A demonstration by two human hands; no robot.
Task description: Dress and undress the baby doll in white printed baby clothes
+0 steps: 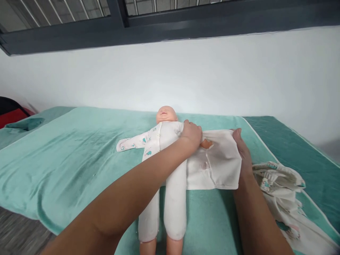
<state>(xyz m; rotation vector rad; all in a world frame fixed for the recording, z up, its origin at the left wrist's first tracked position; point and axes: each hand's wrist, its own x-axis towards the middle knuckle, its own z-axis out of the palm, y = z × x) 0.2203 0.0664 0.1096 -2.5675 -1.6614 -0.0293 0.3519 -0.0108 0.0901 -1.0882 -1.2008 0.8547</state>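
Note:
A baby doll (174, 136) with a white cloth body lies on its back, head toward the wall. A white baby shirt (223, 159) with small green prints covers one of its arms, and the sleeve on the view's left reaches past the doll's hand. The shirt's other half is spread out to the right, its plain inner side showing. My left hand (192, 134) is closed around the doll's arm near the shirt; a skin-coloured bit, seemingly the doll's hand, shows beside it. My right hand (243, 152) grips the shirt's outer edge, its fingers partly hidden behind the cloth.
A green cover (87, 152) lies over the bed. Crumpled printed baby clothing (284, 191) rests at the right, beside my right forearm. Behind the bed rises a white wall (170, 78) below a dark window frame (212, 26). A red and black object (12, 115) stands at far left.

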